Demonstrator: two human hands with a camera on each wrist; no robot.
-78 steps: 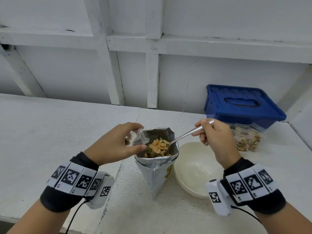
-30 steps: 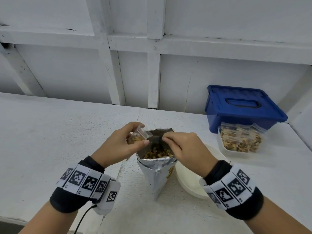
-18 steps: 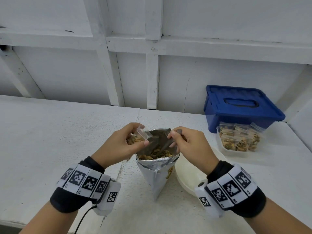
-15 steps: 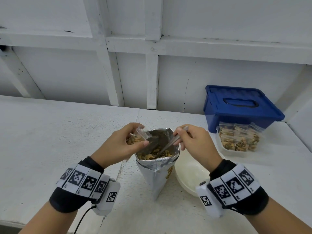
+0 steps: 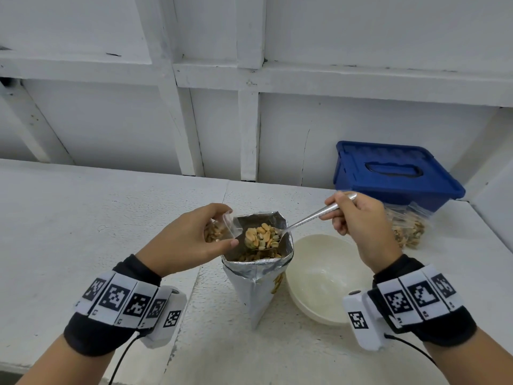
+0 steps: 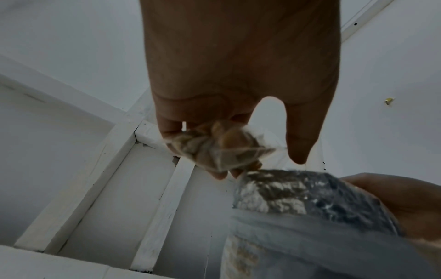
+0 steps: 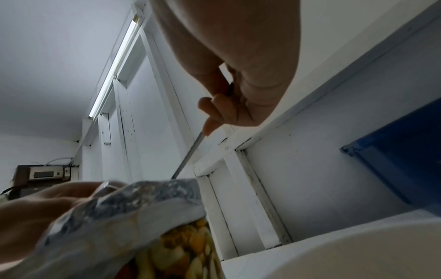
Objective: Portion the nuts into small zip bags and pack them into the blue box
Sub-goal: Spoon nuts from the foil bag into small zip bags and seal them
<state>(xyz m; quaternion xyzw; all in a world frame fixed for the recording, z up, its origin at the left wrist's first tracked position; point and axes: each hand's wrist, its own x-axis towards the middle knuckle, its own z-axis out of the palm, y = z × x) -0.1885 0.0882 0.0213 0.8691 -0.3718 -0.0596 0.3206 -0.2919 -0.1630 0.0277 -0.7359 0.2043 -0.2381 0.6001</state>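
My left hand [image 5: 191, 240] holds a small clear zip bag [image 5: 220, 230] partly filled with nuts, its mouth tilted toward the big foil nut bag [image 5: 258, 276]. In the left wrist view the zip bag [image 6: 222, 149] bulges between my fingers beside the foil bag [image 6: 298, 190]. My right hand [image 5: 358, 220] grips a metal spoon [image 5: 308, 219] by its handle. The spoon bowl, heaped with nuts [image 5: 262, 236], hovers over the foil bag's open top, close to the zip bag's mouth. The closed blue box [image 5: 394, 173] stands at the back right.
A cream bowl [image 5: 324, 279] sits right of the foil bag, below my right wrist. Several filled zip bags [image 5: 410, 234] lie in front of the blue box. White wall panels rise behind the white table [image 5: 83, 218], whose front edge is near my wrists.
My right hand dipped the spoon into the foil bag and has now lifted it out heaped with nuts, drawing back to the right. The left hand kept the zip bag in place.
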